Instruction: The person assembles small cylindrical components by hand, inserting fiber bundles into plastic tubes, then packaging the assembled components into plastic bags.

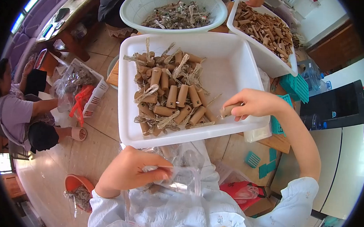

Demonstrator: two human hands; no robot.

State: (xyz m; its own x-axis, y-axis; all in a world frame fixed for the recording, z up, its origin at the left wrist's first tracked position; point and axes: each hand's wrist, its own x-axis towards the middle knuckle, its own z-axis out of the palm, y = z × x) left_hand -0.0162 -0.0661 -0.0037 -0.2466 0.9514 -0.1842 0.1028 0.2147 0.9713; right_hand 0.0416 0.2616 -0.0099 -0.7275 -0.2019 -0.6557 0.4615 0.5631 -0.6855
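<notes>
My right hand (253, 103) is over the right front part of a white plastic tub (229, 58). Its fingers are closed round a short brown cylinder (229, 110), partly hidden by them. Many more brown cylinders (171, 96) lie heaped in the tub's left half, several with bundles of pale twine (179, 71). Below the tub's near rim, in front of my body, my left hand (137, 168) pinches a clear plastic bag (187, 180) between thumb and fingers. Something brownish shows dimly through the plastic; I cannot make out what.
Behind the tub stand a pale green basin (127, 9) of small wrapped pieces and a white bin (262, 46) of brown pieces. Teal plastic racks (295, 86) sit at right. On the left floor are a white crate (96, 97) and an orange bucket (74, 182); a person (24, 102) sits nearby.
</notes>
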